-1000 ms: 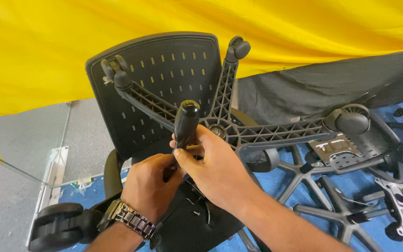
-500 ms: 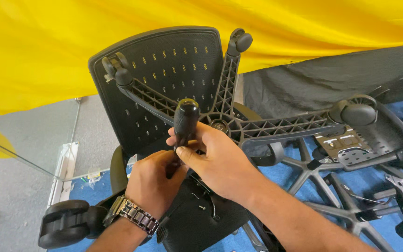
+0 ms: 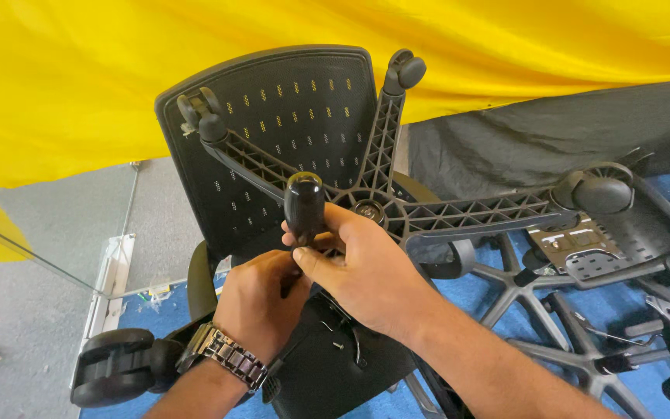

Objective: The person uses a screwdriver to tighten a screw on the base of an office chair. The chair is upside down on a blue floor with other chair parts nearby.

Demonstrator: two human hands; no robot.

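An upturned black office chair lies in front of me, its star base [image 3: 459,213] with castors pointing up and its mesh backrest [image 3: 288,132] behind. My right hand [image 3: 358,268] grips the black handle of a screwdriver [image 3: 305,206], which points down toward the underside of the seat [image 3: 327,365]. My left hand [image 3: 261,302], with a metal watch on the wrist, is closed around the lower part of the screwdriver; its tip is hidden by my fingers.
A yellow sheet [image 3: 79,85] hangs across the back and a dark cloth [image 3: 521,140] lies at right. More chair bases [image 3: 560,326] and metal seat plates [image 3: 575,240] lie on blue flooring at right. A castor [image 3: 114,365] sticks out at lower left, by a glass panel [image 3: 48,256].
The view has drifted slightly, so the chair sits a little further right in frame. Both hands keep their hold on the screwdriver, with only small shifts of the handle.
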